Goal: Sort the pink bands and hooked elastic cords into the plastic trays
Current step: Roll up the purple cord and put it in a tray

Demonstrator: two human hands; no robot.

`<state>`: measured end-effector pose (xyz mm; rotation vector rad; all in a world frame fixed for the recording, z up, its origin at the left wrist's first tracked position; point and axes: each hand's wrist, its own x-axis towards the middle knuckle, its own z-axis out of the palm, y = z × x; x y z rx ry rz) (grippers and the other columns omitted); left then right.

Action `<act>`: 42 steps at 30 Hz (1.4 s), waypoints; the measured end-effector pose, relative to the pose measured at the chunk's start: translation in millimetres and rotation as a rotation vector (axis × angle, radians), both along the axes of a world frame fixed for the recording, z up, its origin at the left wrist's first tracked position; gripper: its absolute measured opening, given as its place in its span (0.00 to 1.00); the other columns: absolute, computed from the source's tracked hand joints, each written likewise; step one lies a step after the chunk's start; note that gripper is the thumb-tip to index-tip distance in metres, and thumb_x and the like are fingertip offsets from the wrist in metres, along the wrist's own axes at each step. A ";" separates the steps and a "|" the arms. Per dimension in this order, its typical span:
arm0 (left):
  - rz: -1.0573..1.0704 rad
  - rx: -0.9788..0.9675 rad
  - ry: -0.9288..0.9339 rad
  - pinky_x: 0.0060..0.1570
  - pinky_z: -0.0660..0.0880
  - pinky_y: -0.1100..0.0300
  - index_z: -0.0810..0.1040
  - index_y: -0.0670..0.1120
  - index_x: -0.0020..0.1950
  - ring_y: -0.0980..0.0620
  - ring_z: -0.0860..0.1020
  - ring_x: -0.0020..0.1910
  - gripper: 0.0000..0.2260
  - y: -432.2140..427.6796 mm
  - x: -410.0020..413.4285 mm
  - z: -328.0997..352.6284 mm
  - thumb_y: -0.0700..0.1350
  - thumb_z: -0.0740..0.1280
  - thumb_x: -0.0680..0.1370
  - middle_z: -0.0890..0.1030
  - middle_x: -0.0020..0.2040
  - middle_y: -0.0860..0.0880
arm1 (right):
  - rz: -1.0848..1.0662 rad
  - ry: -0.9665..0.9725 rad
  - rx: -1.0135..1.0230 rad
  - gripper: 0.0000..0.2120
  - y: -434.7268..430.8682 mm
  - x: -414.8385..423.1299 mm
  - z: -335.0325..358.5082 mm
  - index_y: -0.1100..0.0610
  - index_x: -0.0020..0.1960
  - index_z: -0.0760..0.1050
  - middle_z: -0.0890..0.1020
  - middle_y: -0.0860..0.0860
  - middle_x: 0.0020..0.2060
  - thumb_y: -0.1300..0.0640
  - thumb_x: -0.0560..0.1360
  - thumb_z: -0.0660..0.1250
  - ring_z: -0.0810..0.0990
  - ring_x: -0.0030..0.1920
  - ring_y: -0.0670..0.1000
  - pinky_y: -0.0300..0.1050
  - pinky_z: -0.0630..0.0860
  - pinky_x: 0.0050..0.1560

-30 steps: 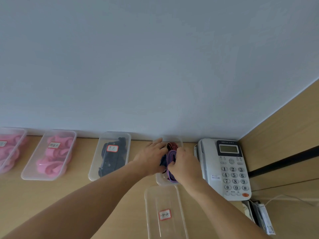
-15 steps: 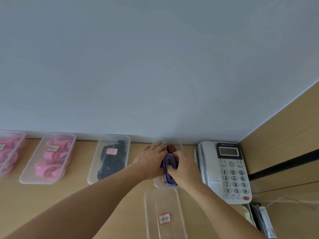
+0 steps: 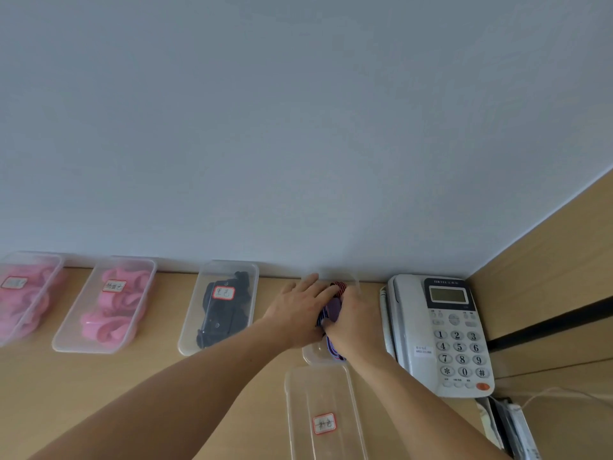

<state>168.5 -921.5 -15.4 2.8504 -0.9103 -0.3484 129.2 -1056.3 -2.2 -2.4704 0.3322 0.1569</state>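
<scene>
Far left edge of the frame, there's a clear tray point(image 3: 54, 270) stuffed with pink bands point(image 3: 20, 310), and right next to it a second tray point(image 3: 66, 340) with more pink loops point(image 3: 109, 323), both with little red-bordered labels. Moving along the counter point(image 3: 166, 327), a third tray point(image 3: 189, 343) holds black straps point(image 3: 222, 320). Center-right, both hands are in a fourth tray point(image 3: 313, 355) pushed up against the wall. The left hand point(image 3: 298, 313) has a released grip, fingers laid out fairly straight on top of the striped cords point(image 3: 333, 307). The right hand point(image 3: 358, 323) has its grip wrapped on that same purple-and-red bundle, thumb tucked against it. The cords are sitting inside that fourth tray. Just below it in the frame is a labelled empty tray point(image 3: 318, 386), and to the right a white desk phone point(image 3: 441, 333) beside a wood side panel point(image 3: 547, 277).
</scene>
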 end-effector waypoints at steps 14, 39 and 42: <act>-0.003 -0.107 0.123 0.71 0.63 0.52 0.58 0.51 0.79 0.51 0.56 0.76 0.33 4.7 7.9 2.3 0.49 0.66 0.76 0.60 0.77 0.52 | 0.176 -0.007 -0.078 0.13 -17.4 0.5 11.7 0.53 0.55 0.77 0.83 0.50 0.45 0.56 0.71 0.68 0.80 0.46 0.53 0.42 0.67 0.39; -0.086 0.002 0.166 0.76 0.54 0.51 0.57 0.49 0.79 0.48 0.49 0.79 0.26 5.2 17.8 1.9 0.48 0.59 0.81 0.53 0.80 0.48 | 0.495 0.133 -0.163 0.18 -33.4 22.3 29.8 0.49 0.61 0.79 0.83 0.52 0.54 0.64 0.75 0.62 0.79 0.53 0.55 0.48 0.76 0.50; -0.080 0.029 0.223 0.77 0.50 0.51 0.51 0.49 0.81 0.49 0.46 0.79 0.28 5.5 20.2 6.7 0.47 0.57 0.82 0.50 0.81 0.49 | 0.516 0.130 -0.199 0.18 -30.4 23.1 30.8 0.49 0.62 0.78 0.83 0.51 0.55 0.63 0.76 0.62 0.79 0.54 0.55 0.48 0.75 0.50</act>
